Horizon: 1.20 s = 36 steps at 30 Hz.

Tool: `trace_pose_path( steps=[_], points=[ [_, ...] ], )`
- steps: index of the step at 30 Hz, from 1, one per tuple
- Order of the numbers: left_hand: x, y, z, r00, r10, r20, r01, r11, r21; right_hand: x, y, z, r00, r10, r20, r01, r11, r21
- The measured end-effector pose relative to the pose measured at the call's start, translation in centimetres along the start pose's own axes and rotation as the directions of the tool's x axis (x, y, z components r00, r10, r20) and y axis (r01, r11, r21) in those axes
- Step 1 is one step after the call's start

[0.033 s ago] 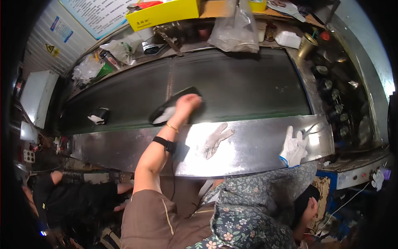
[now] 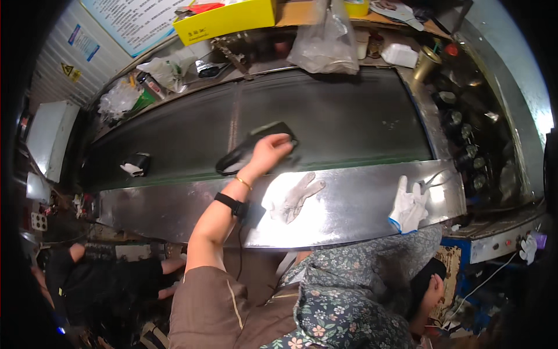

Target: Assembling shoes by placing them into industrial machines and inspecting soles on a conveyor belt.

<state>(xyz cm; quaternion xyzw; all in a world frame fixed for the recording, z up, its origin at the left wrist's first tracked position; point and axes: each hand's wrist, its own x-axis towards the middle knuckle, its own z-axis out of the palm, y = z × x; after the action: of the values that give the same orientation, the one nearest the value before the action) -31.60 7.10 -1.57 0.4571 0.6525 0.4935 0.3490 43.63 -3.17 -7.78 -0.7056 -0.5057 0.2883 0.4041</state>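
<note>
My left hand (image 2: 273, 152) reaches over the dark belt (image 2: 343, 116), its fingers curled at the right end of a long black shoe (image 2: 239, 156). Motion blurs the shoe, and the hand covers part of it. Low on the right, beside my floral apron (image 2: 343, 291), hangs my right hand (image 2: 433, 291), fingers loosely bent; nothing shows in it. On the metal ledge nearer me lie a soiled white glove (image 2: 293, 200) and a cleaner white glove (image 2: 408, 206) with a blue cuff.
A small black-and-white piece (image 2: 136, 165) lies on the belt's left part. Behind the belt stand a yellow box (image 2: 226, 22), a plastic bag (image 2: 325, 49) and a gold cup (image 2: 427, 63). Another person in black (image 2: 104, 279) is at the lower left.
My left hand and the black shoe have shifted a little to the right over the belt. My right hand stays by my side.
</note>
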Motion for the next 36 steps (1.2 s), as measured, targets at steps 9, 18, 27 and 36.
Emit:
trace_pose_path(
  steps=[9, 18, 27, 36],
  points=[
    [7.4, 6.0, 4.7, 0.915, -0.202, 0.349, -0.189, 0.549, 0.814, -3.4, -4.5, 3.6, 0.969, -0.242, -0.042, 0.198, 0.872, -0.447],
    [3.4, 14.7, 13.9, 0.906, -0.096, 0.412, 0.125, 0.991, -0.045, 0.4, -15.6, 5.2, 0.996, -0.090, -0.017, 0.091, 0.977, 0.193],
    [-15.8, 24.0, 29.6, 0.572, 0.392, 0.720, -0.533, 0.846, -0.037, 2.0, -27.5, 1.8, 0.859, -0.407, -0.312, 0.435, 0.900, 0.023],
    [-12.7, 21.1, 38.6, 0.337, 0.352, 0.873, 0.627, 0.608, -0.487, -0.9, -21.1, 4.6, 0.864, -0.501, -0.047, 0.498, 0.865, -0.064]
  ],
)
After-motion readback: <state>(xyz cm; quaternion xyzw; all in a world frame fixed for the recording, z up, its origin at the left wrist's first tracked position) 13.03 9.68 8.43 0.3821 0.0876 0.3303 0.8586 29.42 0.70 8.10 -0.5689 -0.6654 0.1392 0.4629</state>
